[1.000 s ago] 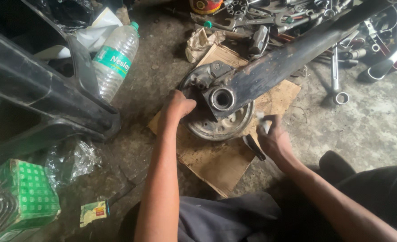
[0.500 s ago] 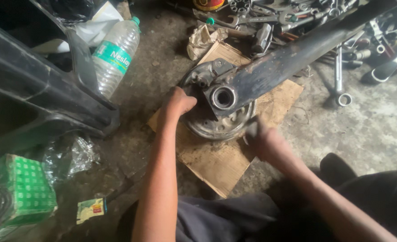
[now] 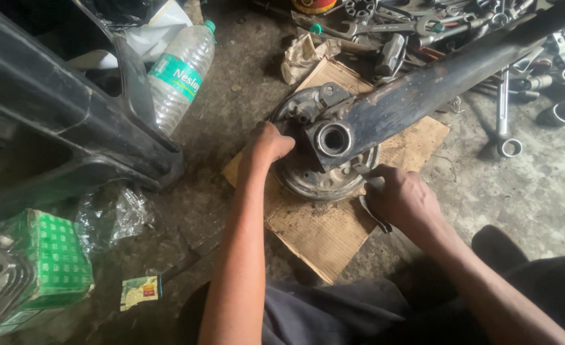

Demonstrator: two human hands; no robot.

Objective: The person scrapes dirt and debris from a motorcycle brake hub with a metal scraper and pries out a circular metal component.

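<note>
A round metal brake hub plate (image 3: 308,182) lies on a piece of cardboard (image 3: 314,233) on the concrete floor. A long dark swing arm (image 3: 423,89) rests across it, its round bushing end (image 3: 333,138) over the plate. My left hand (image 3: 268,144) grips the plate's left rim. My right hand (image 3: 402,198) is closed around a dark metal tool (image 3: 373,214) whose tip touches the plate's lower right edge.
A clear plastic water bottle (image 3: 180,73) lies against a black plastic body panel (image 3: 72,128) at the left. A green box (image 3: 46,268), crumpled plastic (image 3: 113,214) and a small packet (image 3: 141,291) sit lower left. Several spanners and sockets (image 3: 506,121) litter the top right.
My right hand has moved up from the cardboard's edge to the plate's lower right rim with the tool. My left hand stays on the plate's left rim.
</note>
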